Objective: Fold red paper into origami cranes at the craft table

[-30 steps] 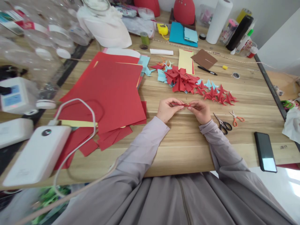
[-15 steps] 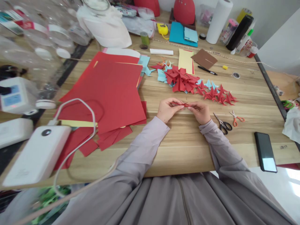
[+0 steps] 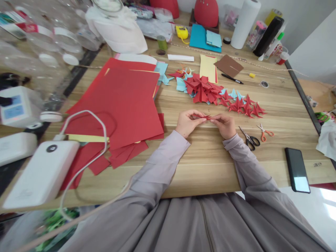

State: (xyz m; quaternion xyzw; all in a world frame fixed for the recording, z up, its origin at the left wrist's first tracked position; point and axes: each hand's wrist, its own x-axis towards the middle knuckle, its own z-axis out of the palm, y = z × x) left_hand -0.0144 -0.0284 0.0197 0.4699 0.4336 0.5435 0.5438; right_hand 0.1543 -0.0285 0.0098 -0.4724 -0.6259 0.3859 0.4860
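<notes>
Hands pinching small red paper piece at table centre

Sleeves in grey come up from the near edge of the wooden table. Left hand and right hand meet just above the top, fingertips of both closed on a small red folded paper held between them, likely to keep a crease tight. Fold shape too small to make out. Black scissors and orange scissors lie just right of the right hand, phone nearer the edge. Red paper sheets are stacked to the left, within reach. Beyond the hands, a pile of finished red paper folds. White device at near left is blurred, cut off
</notes>
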